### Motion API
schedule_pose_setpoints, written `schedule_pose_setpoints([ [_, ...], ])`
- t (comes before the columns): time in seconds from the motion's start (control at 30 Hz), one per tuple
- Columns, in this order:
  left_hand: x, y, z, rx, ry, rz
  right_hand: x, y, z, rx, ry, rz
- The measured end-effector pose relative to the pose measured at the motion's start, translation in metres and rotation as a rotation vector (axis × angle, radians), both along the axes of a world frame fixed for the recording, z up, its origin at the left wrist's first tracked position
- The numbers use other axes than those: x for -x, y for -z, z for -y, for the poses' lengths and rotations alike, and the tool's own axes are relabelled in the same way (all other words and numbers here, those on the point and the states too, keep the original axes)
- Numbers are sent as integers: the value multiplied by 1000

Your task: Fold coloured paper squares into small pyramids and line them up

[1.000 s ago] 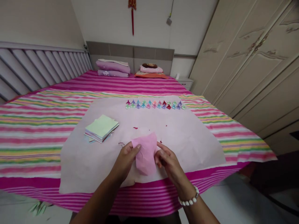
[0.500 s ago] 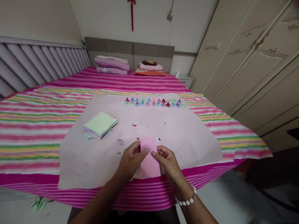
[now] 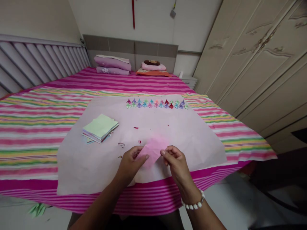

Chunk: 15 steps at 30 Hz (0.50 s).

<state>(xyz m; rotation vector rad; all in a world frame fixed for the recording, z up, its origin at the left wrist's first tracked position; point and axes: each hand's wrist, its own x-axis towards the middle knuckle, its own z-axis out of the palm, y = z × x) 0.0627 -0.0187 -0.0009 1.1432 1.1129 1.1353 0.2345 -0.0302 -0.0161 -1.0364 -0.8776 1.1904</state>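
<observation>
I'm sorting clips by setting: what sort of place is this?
It looks like a bedroom, probably in a home. There is a bed with a padded-looking headboard, folded purple bedding in front of it, and a tall cream wardrobe on the right.

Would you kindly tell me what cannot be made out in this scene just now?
All in the head view:
Pink paper: outer edges blurred.
Left hand: some fingers hidden behind its thumb and the paper.
Paper stack: lower sheets mostly covered by the pale green top sheet.
Red hanging: cut off by the picture's upper edge.
</observation>
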Motion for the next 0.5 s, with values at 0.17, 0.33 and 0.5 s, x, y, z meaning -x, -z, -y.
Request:
schedule_pose_setpoints([
  [0.17, -3, 0, -3, 141, -236, 115, 2, -6, 11, -386, 175, 335],
  [0.33, -2, -20, 5, 449, 269, 498, 6, -2, 23, -703, 175, 742],
  [0.5, -2, -20, 10, 313, 260, 450, 5, 8, 28, -764, 82, 853],
])
